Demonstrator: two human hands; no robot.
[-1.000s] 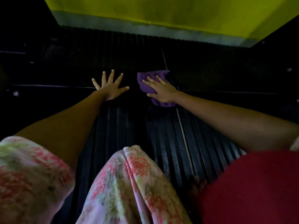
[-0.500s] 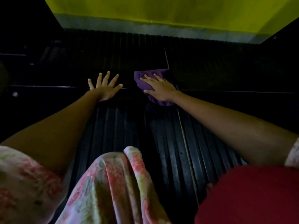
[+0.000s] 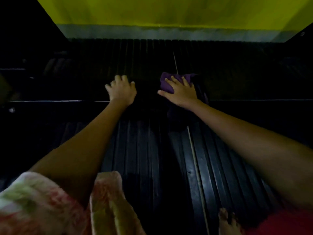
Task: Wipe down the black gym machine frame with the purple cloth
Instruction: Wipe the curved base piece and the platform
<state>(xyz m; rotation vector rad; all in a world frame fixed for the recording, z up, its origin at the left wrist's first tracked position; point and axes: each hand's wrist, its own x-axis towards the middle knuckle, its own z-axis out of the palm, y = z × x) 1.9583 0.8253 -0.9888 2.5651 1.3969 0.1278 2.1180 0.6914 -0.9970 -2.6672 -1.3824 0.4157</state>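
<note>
Pressing flat-fingered, the right hand (image 3: pixel 182 94) pins the soft, limp cloth (image 3: pixel 166 83) on the frame (image 3: pixel 67 106); left hand (image 3: pixel 122 92) curls, bracing.

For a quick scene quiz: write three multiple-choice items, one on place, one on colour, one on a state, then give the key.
1. The purple cloth lies:
A. under the right hand
B. under the left hand
C. on the floor by the foot

2. The wall band at top is:
A. red
B. yellow-green
C. blue

3. The left hand is:
A. holding a bottle
B. bare, resting on the black frame
C. gripping the cloth

Key: A, right hand's fingers spread on the cloth; B, the lit band looks yellow-green; B, nothing shows in it.
</note>
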